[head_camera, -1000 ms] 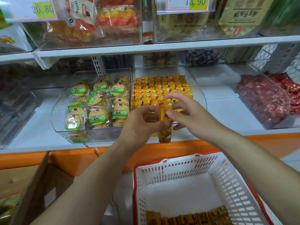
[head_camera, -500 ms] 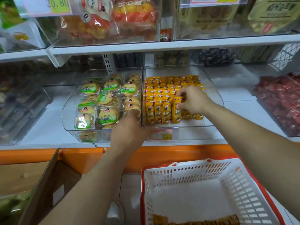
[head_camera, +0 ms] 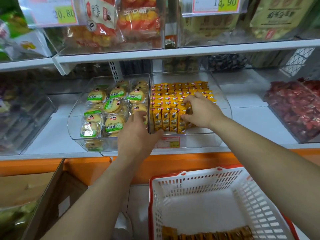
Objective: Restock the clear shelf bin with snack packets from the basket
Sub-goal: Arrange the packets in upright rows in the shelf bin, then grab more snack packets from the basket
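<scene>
Yellow foil snack packets in clear plastic shelf bin; likely light, crinkly, slippery; pinch long edges. Right hand fingers curled round front packet; left hand flat, bracing bin.

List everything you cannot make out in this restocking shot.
Head view:
1. Packets in the basket: cut off by the bottom edge, so no count.
2. Price tag on the clear bin front: too small and blurred to read.
3. Yellow packets under the right hand: partly covered by it; how many its fingers pinch is unclear.
</scene>
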